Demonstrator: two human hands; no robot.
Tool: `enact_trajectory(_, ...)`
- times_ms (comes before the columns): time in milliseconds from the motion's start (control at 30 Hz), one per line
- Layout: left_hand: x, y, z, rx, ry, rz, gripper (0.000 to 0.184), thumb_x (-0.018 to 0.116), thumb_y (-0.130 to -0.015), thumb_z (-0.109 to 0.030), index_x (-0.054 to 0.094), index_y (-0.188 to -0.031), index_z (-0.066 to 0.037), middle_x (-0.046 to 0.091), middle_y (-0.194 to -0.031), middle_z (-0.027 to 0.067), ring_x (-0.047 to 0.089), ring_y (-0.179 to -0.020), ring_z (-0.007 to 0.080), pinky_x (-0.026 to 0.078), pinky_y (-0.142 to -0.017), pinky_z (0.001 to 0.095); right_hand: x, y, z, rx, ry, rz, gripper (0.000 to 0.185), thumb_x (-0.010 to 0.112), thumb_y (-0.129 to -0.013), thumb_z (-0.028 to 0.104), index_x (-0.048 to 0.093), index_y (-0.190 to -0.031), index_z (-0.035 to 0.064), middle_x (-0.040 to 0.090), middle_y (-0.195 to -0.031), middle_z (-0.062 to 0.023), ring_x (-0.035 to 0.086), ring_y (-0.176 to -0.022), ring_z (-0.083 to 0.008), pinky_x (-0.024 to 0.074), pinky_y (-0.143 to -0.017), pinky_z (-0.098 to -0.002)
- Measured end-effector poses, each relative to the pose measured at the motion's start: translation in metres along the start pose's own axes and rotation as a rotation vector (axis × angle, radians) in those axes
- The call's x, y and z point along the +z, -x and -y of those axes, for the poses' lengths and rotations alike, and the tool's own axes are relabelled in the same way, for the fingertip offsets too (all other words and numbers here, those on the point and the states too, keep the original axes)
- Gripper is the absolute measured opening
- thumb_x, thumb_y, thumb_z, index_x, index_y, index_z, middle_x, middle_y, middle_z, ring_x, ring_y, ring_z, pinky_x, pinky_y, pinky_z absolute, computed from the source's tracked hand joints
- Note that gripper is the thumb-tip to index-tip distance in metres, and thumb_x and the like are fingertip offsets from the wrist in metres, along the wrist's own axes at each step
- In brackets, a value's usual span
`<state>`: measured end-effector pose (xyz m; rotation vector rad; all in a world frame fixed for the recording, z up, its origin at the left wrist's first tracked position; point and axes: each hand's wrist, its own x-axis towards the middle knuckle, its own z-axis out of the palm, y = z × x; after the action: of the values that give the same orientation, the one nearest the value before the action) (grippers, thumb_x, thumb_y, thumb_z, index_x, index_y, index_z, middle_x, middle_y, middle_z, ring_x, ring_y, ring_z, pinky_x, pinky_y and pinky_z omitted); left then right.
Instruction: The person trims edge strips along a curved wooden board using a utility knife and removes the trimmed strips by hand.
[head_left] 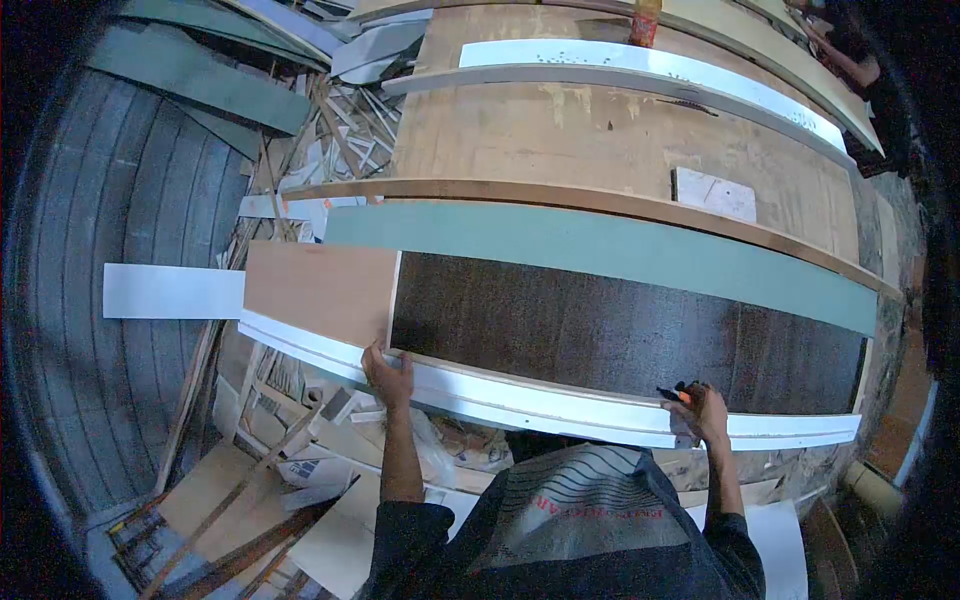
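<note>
A long dark brown wood-grain panel (600,325) lies in front of me, with a light brown board section (318,290) at its left end. Along the near side runs a long white strip (520,398). My left hand (388,376) is bent over this strip near the pale divider (394,300), its thumb and fingers at the strip's far edge. Farther right, my right hand (706,410) is closed round a small orange and black tool (677,394) over the strip. The tool's dark tip points left; its exact kind cannot be made out.
Behind the panel lie a green board (600,240) and a thin wooden strip (560,198). A white block (715,195) and a bottle (645,22) stand beyond. Wood offcuts (345,135) are heaped at left. Another person's arm (845,62) shows at upper right.
</note>
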<state>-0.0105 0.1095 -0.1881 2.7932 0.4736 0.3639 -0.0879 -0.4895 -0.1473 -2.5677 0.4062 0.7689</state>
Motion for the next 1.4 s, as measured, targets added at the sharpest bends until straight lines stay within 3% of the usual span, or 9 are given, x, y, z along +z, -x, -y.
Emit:
enact_trajectory(333,0.006,0.001,0.008,0.011,0.032,-0.048,0.059,0.076,-0.071,-0.025,0.055,-0.12,0.0,0.058,-0.114,0.0183,0.049,-0.116,0.0376,0.039,-0.102,0.05,0.007,0.002,-0.007,0.059,-0.068,-0.085,0.058,0.083,-0.067,0.056,0.069,-0.088,0.0038,0.069,-0.08,-0.0187,0.068,-0.079,-0.04,0.0532,-0.071,-0.0468)
enact_trajectory(400,0.007,0.002,0.008,0.047,0.026,-0.081,0.059,0.075,-0.072,-0.026,0.054,-0.121,0.0,0.058,-0.114,0.0186,0.049,-0.115,0.0376,0.039,-0.102,0.0503,-0.003,0.007,0.004,0.048,-0.128,-0.076,0.055,0.087,-0.068,0.046,0.068,-0.083,-0.0042,0.065,-0.068,-0.0176,0.066,-0.064,-0.0267,0.0485,-0.062,-0.0409)
enact_trajectory(533,0.007,0.003,0.01,0.003,0.078,-0.034,0.061,0.076,-0.071,-0.026,0.053,-0.121,0.001,0.058,-0.115,0.019,0.049,-0.116,0.0379,0.039,-0.103,0.0495,0.013,0.0,-0.006,0.011,-0.053,-0.11,0.058,0.088,-0.067,0.046,0.063,-0.073,-0.0062,0.061,-0.064,-0.019,0.059,-0.058,-0.0247,0.0466,-0.059,-0.0406)
enact_trajectory(600,0.008,0.004,0.013,0.033,0.103,-0.046,0.061,0.077,-0.07,-0.024,0.053,-0.121,0.001,0.058,-0.116,0.0191,0.049,-0.116,0.0379,0.039,-0.104,0.049,0.011,0.001,-0.006,0.0,-0.041,-0.077,0.06,0.083,-0.068,0.057,0.069,-0.077,-0.0015,0.068,-0.074,-0.0222,0.068,-0.075,-0.0399,0.0508,-0.065,-0.046)
enact_trajectory(667,0.008,0.006,0.009,-0.053,0.07,-0.039,0.059,0.076,-0.071,-0.026,0.054,-0.119,0.0,0.057,-0.118,0.0196,0.05,-0.116,0.0367,0.04,-0.102,0.0484,0.008,0.007,0.002,0.042,-0.081,-0.075,0.061,0.082,-0.069,0.057,0.07,-0.078,-0.0024,0.068,-0.076,-0.0228,0.068,-0.075,-0.0411,0.0509,-0.065,-0.0466)
enact_trajectory(733,0.011,0.006,0.013,-0.011,0.053,-0.072,0.056,0.074,-0.072,-0.026,0.056,-0.118,-0.001,0.058,-0.116,0.0191,0.051,-0.115,0.0361,0.041,-0.101,0.0484,0.021,0.004,0.0,-0.116,-0.05,-0.225,0.058,0.088,-0.068,0.045,0.06,-0.072,-0.0057,0.058,-0.065,-0.0245,0.044,-0.055,-0.0378,0.0435,-0.056,-0.0429)
enact_trajectory(1033,0.005,0.0,0.002,-0.006,0.051,-0.087,0.04,0.066,-0.074,-0.02,0.063,-0.11,-0.002,0.065,-0.106,0.0162,0.055,-0.11,0.0361,0.041,-0.1,0.0477,0.009,0.006,0.007,-0.066,-0.038,-0.125,0.056,0.085,-0.069,0.049,0.067,-0.079,-0.0033,0.063,-0.07,-0.0234,0.064,-0.069,-0.0423,0.048,-0.061,-0.0459)
enact_trajectory(1233,-0.011,0.005,0.007,0.374,0.062,0.049,0.047,0.073,-0.076,-0.03,0.063,-0.112,-0.002,0.065,-0.106,0.0165,0.054,-0.113,0.0361,0.039,-0.102,0.0524,0.014,0.008,0.003,-0.045,-0.025,-0.124,0.053,0.083,-0.071,0.048,0.068,-0.079,-0.0019,0.065,-0.071,-0.0211,0.065,-0.07,-0.0403,0.0492,-0.063,-0.0472)
enact_trajectory(1400,-0.052,0.012,-0.015,0.764,0.177,0.401,0.08,0.08,-0.068,-0.057,0.06,-0.123,-0.002,0.058,-0.122,0.0186,0.052,-0.118,0.0396,0.036,-0.107,0.0562,0.011,0.007,0.001,-0.013,-0.014,-0.052,0.049,0.081,-0.074,0.047,0.07,-0.083,0.0001,0.067,-0.076,-0.0217,0.067,-0.076,-0.0415,0.0508,-0.067,-0.0487)
